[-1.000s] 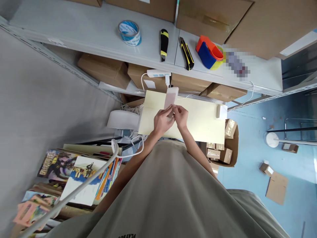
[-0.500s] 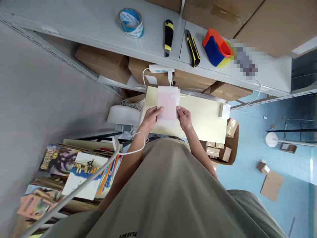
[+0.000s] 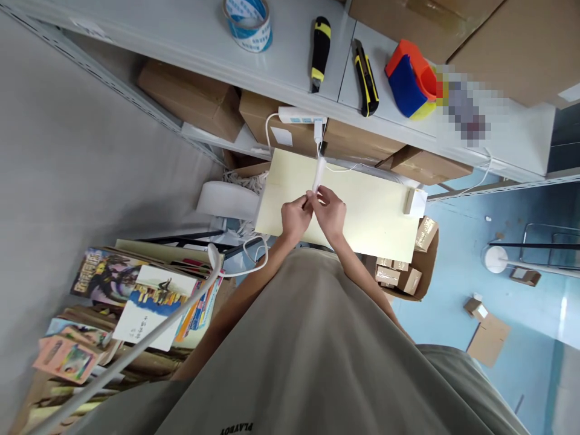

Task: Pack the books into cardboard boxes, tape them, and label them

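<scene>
I've got L hand and R hand closed, gripping the near end of a thin white packet, prob. seen edge-on, over the table near its far edge, L of ctr. Small white box sits at the far R corner; tape roll & two cutters lie on the shelf beyond.

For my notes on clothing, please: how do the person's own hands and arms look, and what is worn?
The left hand and right hand wear no gloves; no watch shows. The forearms have no sleeves. The shirt is grey-green, with small dark letters.
</scene>
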The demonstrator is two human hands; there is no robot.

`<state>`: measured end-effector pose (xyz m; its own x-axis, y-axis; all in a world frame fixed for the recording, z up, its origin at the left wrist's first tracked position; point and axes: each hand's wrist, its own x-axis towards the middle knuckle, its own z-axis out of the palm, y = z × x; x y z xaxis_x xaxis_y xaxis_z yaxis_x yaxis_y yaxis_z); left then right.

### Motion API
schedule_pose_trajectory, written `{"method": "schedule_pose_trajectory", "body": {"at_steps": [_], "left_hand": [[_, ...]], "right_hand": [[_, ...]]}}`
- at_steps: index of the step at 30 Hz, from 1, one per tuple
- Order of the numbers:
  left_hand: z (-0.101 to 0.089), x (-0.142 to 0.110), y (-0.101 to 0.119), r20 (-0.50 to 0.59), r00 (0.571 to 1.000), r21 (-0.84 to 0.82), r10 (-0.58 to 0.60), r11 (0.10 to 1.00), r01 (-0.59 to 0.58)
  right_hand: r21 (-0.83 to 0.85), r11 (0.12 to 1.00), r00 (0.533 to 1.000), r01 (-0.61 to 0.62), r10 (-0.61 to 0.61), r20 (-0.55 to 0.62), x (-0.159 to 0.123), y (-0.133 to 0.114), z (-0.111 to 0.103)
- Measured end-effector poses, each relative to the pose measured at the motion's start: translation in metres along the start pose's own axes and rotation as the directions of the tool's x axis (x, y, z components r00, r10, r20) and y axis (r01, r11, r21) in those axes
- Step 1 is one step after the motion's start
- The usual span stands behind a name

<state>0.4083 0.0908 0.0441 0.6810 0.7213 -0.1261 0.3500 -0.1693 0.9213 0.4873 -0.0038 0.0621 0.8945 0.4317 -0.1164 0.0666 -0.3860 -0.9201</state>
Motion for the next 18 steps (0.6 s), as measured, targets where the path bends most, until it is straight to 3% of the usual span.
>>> {"method": "schedule_pose_trajectory", "body": {"at_steps": [4,6,9,11,13,15,18], "left_hand": [[0.004,-0.008,-0.006,0.145,0.983,-0.066,0.113,0.992,-0.105],[-0.001,-0.002,-0.017,0.119,0.986,-0.123,0.121,0.987,-0.106],[-0.012,0.019,-0.038,0.044,0.995,-0.246,-0.093,0.964,0.101],[-0.017,0.032,-0.05,0.221,0.945,-0.381,-0.239,0.871,0.31],[-0.02,0.04,-0.058,0.436,0.862,-0.468,-0.258,0.753,0.462],[-0.02,0.041,-0.06,0.498,0.834,-0.52,-0.239,0.688,0.507],[-0.019,0.036,-0.057,0.418,0.864,-0.569,-0.281,0.661,0.49]], "right_hand": [[-0.073,0.997,0.997,-0.014,0.008,-0.08,0.012,0.009,-0.004],[-0.036,0.999,0.998,-0.011,0.009,-0.06,0.022,0.017,-0.018],[0.142,0.989,0.999,-0.045,0.04,0.036,0.032,0.025,-0.037],[0.246,0.964,0.992,-0.1,0.077,0.101,0.034,0.028,-0.045],[0.304,0.941,0.983,-0.146,0.105,0.147,0.033,0.03,-0.047],[0.322,0.931,0.978,-0.173,0.122,0.172,0.031,0.031,-0.047],[0.325,0.925,0.973,-0.199,0.146,0.182,0.029,0.035,-0.045]]}}
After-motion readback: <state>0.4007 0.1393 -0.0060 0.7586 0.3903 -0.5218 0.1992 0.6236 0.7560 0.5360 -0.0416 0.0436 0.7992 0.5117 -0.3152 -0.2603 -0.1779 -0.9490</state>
